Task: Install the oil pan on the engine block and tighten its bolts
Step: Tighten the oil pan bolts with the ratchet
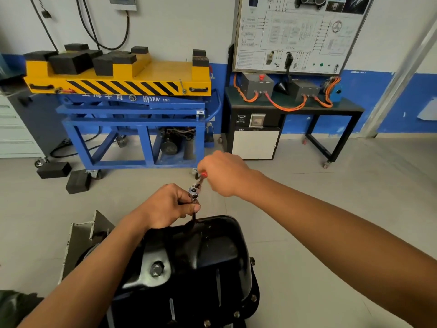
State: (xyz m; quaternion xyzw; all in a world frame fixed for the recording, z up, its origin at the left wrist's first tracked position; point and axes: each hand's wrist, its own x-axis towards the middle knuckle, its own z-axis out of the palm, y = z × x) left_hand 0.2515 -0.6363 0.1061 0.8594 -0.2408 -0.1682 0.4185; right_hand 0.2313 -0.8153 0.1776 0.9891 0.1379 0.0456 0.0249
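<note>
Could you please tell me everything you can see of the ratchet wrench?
The ratchet wrench has a shiny chrome head and a short metal handle ending in a red grip, mostly hidden in the right hand, which grips it. The left hand pinches the shaft just under the head; a dark extension runs down to the far rim of the black oil pan.

A blue wheeled lift cart (132, 129) with a yellow top (165, 74) stands against the white-and-blue wall (402, 102). To its right is a black bench (295, 107) under a wiring board (295, 34). Below its left end, black blocks (54, 169) lie on the grey floor (331, 197).
</note>
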